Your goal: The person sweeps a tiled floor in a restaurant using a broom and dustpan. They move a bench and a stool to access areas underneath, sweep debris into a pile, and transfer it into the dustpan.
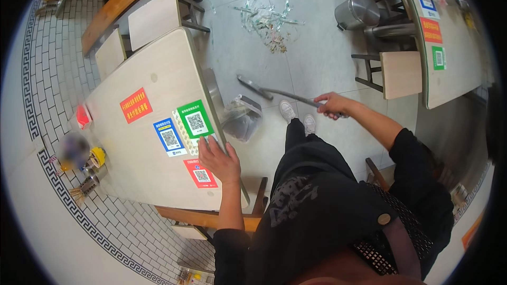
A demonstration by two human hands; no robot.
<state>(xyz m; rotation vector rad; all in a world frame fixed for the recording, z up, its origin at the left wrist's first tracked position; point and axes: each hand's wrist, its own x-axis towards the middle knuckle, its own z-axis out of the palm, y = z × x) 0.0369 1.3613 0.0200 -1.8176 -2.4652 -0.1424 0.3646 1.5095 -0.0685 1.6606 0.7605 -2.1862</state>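
Note:
My right hand (332, 105) grips the grey handle of a long-handled sweeping tool (291, 95), a broom or a squeegee. Its narrow bar head (253, 86) rests on the tiled floor, ahead of my white shoes. My left hand (220, 159) lies palm down at the edge of a pale table (130, 154), holding nothing. Its fingertips touch the lower part of a green placard (195, 120) bearing a printed code. Farther ahead on the floor lies a heap of clear plastic wrappers (257, 14) with food scraps (276, 41) at its near side.
A bin with a clear plastic liner (243, 118) stands against the left table, close to the tool head. On the right are a lidded metal pail (357, 11), a stool (401, 74) and another table (455, 75). Stools (154, 19) and a wooden bench (130, 0) stand at the upper left.

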